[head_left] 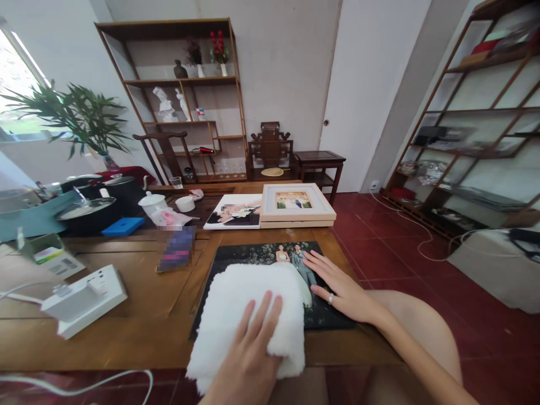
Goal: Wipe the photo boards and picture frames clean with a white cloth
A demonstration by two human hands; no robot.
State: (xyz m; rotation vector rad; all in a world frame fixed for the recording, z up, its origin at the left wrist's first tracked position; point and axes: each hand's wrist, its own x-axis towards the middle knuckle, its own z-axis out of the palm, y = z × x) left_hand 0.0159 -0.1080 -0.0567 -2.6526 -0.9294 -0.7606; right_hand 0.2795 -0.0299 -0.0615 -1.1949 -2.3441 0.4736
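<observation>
A dark photo print [261, 254] lies flat on the wooden table [139, 292] in front of me. A folded white cloth [248, 304] covers its near left part. My left hand [248, 360] rests on the cloth with fingers stretched out flat. My right hand [341, 287], wearing a ring, lies open on the right side of the print with fingers spread, pressing it down.
Behind the print lie another photo [234, 212] and a framed picture [295, 205] on a stack. A white box [84, 298] with a cable sits at left, with pots [88, 211], a white teapot [152, 203] and a blue block [122, 226] farther back. Shelves stand along the walls.
</observation>
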